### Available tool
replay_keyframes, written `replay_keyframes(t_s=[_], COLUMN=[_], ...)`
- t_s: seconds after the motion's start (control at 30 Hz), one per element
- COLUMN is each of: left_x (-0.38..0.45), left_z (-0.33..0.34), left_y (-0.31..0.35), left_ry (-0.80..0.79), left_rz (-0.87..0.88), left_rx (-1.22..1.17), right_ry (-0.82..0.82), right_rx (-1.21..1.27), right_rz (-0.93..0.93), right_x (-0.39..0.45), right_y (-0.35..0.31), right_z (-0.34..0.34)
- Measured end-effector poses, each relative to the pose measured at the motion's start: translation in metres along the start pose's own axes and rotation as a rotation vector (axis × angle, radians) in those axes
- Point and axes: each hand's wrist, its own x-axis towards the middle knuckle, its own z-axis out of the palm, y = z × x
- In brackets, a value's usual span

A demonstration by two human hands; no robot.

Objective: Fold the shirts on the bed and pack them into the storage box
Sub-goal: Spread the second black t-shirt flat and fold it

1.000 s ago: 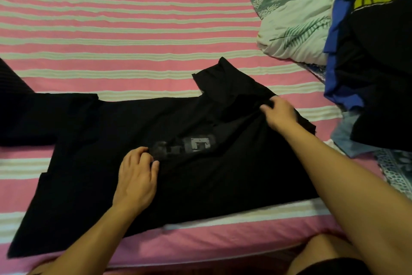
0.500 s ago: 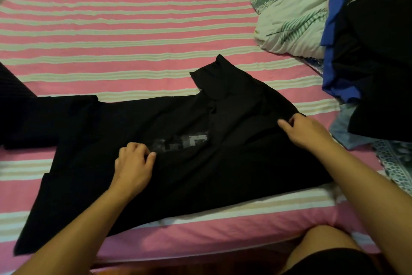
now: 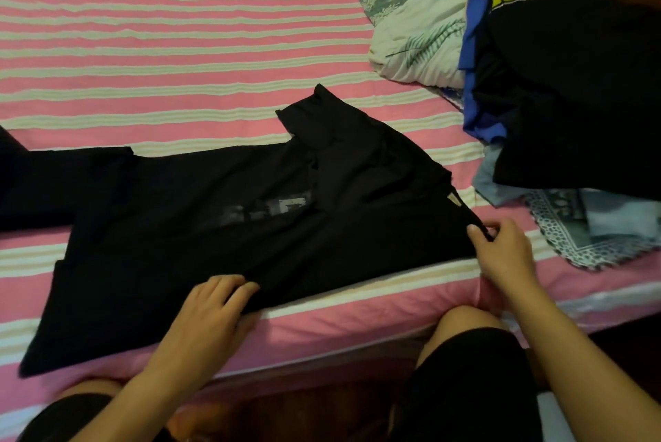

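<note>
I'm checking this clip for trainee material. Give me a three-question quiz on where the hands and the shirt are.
1. True or false: the black shirt lies spread on the striped bed.
2. The right hand pinches the shirt's: A) collar end, B) far sleeve, C) print?
3. Which hand grips the shirt's near edge?

Key: 1 true. 2 A. 3 The left hand.

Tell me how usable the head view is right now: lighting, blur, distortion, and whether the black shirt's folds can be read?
Head view: dim, warm light; the black shirt reads as a near-flat dark mass, folds barely visible except near the collar. Wide-angle bowing curves the bed stripes. Left hand and right hand are fairly sharp; the shirt's print is blurred.
</note>
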Motion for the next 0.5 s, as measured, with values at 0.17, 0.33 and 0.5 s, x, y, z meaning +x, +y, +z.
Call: replay_keyframes(t_s=[0.17, 0.33, 0.5], left_x=[-0.001, -0.009, -0.01], left_z=[-0.01, -0.017, -0.021], left_y=[-0.008, 0.0, -0.007], left_ry=[0.059, -0.098, -0.201], left_rz=[0.04, 0.0, -0.252], left_rx=[0.017, -0.083, -0.127], right_ry=[-0.018, 0.078, 0.238], right_rx=[0.183, -0.042, -0.131], right_rz=[0.06, 0.052, -0.038], right_x=[0.016, -0.001, -0.031], right_y=[0.001, 0.013, -0.009], right_z=[-0.026, -0.042, -0.031])
